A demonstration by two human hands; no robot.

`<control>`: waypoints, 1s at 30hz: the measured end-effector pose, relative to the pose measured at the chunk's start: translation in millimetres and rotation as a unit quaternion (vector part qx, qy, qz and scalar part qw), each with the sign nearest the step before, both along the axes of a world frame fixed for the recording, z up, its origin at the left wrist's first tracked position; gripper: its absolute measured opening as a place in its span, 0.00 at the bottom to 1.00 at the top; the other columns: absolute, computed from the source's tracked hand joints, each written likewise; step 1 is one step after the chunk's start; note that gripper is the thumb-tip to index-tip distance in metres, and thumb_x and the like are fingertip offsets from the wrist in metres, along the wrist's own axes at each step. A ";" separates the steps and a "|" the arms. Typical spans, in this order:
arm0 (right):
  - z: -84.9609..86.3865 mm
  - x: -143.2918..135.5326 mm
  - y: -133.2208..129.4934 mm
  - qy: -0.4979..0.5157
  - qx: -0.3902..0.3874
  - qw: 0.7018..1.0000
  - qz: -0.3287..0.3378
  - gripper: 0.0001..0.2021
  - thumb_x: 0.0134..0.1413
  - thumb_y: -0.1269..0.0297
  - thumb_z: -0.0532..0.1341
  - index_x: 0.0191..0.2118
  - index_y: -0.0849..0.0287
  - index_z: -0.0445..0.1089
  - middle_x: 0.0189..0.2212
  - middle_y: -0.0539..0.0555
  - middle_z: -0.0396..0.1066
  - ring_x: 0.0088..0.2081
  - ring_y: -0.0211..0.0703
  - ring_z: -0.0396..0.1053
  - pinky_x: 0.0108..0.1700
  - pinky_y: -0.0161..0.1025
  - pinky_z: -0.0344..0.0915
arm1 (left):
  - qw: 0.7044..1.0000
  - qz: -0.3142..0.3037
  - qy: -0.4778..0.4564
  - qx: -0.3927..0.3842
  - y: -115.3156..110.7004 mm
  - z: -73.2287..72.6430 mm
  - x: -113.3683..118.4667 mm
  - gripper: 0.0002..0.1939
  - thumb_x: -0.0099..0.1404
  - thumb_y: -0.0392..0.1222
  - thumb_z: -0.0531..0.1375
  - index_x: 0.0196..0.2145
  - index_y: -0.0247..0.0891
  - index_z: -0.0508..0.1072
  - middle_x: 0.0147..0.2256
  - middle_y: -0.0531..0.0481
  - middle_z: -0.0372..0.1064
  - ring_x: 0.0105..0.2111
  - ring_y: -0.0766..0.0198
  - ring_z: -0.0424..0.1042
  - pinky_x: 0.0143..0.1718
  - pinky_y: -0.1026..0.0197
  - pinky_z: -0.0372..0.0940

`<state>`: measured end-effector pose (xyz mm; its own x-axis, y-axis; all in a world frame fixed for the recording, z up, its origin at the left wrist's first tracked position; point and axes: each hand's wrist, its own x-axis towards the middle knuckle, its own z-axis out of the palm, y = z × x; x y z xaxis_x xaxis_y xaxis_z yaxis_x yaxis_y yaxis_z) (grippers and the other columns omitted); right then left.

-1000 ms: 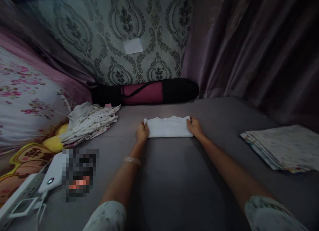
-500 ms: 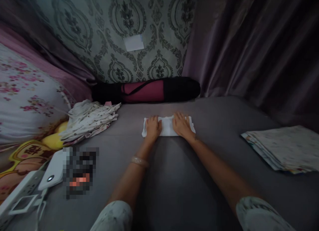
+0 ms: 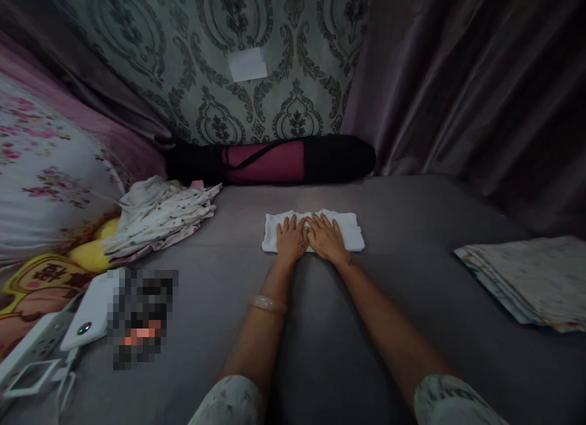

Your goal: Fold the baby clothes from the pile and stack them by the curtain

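A white folded cloth (image 3: 351,231) lies flat on the grey bed sheet (image 3: 238,303), its long side running left to right. My left hand (image 3: 292,237) rests palm down on its middle, fingers stretched out and pointing away from me. Right beside it my right hand (image 3: 324,236) lies flat too, fingers spread, the two hands touching or almost touching at the thumbs. Both press on the cloth's top without gripping it. The part of the cloth under my palms is hidden.
At the right lies a stack of folded patterned fabric (image 3: 526,278). A black and pink long bag (image 3: 270,162) lies along the wall. To the left are a crumpled spotted cloth (image 3: 160,214), a floral pillow (image 3: 50,174), a white device (image 3: 89,315) and a power strip (image 3: 39,345).
My hands have slid inward from near the two ends of the white cloth to its middle, side by side. More of both cloth ends shows. The view has shifted slightly.
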<state>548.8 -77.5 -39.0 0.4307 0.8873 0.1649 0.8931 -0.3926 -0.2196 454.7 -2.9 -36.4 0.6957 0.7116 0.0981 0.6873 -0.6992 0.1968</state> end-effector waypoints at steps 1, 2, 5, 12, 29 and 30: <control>-0.1 -0.1 0.7 0.002 0.000 1.000 -0.004 0.26 0.66 0.61 0.43 0.66 0.57 0.55 0.66 0.52 0.52 0.67 0.50 0.45 0.66 0.55 0.40 | 1.000 0.004 -0.002 0.002 0.3 0.2 -0.1 0.26 0.73 0.49 0.41 0.64 0.45 0.59 0.66 0.47 0.50 0.66 0.49 0.48 0.64 0.42 0.46; -0.4 0.2 1.2 0.004 0.001 1.000 -0.011 0.26 0.65 0.61 0.43 0.66 0.59 0.55 0.66 0.53 0.52 0.67 0.50 0.45 0.66 0.54 0.41 | 1.000 0.009 -0.003 0.004 0.7 0.1 -0.4 0.26 0.72 0.50 0.41 0.64 0.44 0.59 0.66 0.46 0.50 0.66 0.49 0.49 0.64 0.43 0.46; -2.3 3.0 1.4 0.001 0.006 0.999 -0.045 0.28 0.65 0.61 0.43 0.66 0.68 0.54 0.66 0.59 0.51 0.67 0.50 0.46 0.66 0.50 0.41 | 1.000 0.028 -0.003 0.006 2.5 -1.7 -1.8 0.27 0.72 0.51 0.42 0.64 0.42 0.59 0.66 0.43 0.50 0.66 0.49 0.49 0.65 0.45 0.46; -6.3 12.7 -3.4 -0.002 -0.007 0.994 -0.112 0.31 0.66 0.57 0.42 0.66 0.76 0.51 0.66 0.66 0.50 0.67 0.54 0.45 0.66 0.48 0.39 | 0.996 0.084 0.015 0.014 7.9 -2.5 -7.5 0.33 0.71 0.54 0.40 0.65 0.32 0.56 0.65 0.37 0.50 0.66 0.49 0.48 0.65 0.47 0.43; -3.7 40.8 -24.7 0.014 0.010 0.990 -0.138 0.30 0.66 0.58 0.39 0.65 0.74 0.53 0.66 0.67 0.50 0.67 0.54 0.46 0.65 0.49 0.43 | 0.991 0.136 -0.014 0.001 35.9 0.2 -42.9 0.33 0.71 0.51 0.39 0.65 0.26 0.54 0.66 0.36 0.50 0.66 0.49 0.48 0.65 0.45 0.46; -1.5 40.8 -25.2 0.005 0.024 0.990 -0.135 0.30 0.66 0.58 0.39 0.65 0.74 0.53 0.66 0.67 0.50 0.67 0.54 0.45 0.65 0.50 0.43 | 0.990 0.135 -0.024 0.028 35.8 2.7 -42.9 0.32 0.71 0.50 0.39 0.65 0.26 0.55 0.66 0.36 0.50 0.66 0.49 0.47 0.65 0.45 0.44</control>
<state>589.6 -102.7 -40.5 0.6535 0.7303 0.1992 0.7543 -0.6062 -0.2523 411.8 32.8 -33.8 0.4738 0.8637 0.1715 0.8416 -0.5015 0.2005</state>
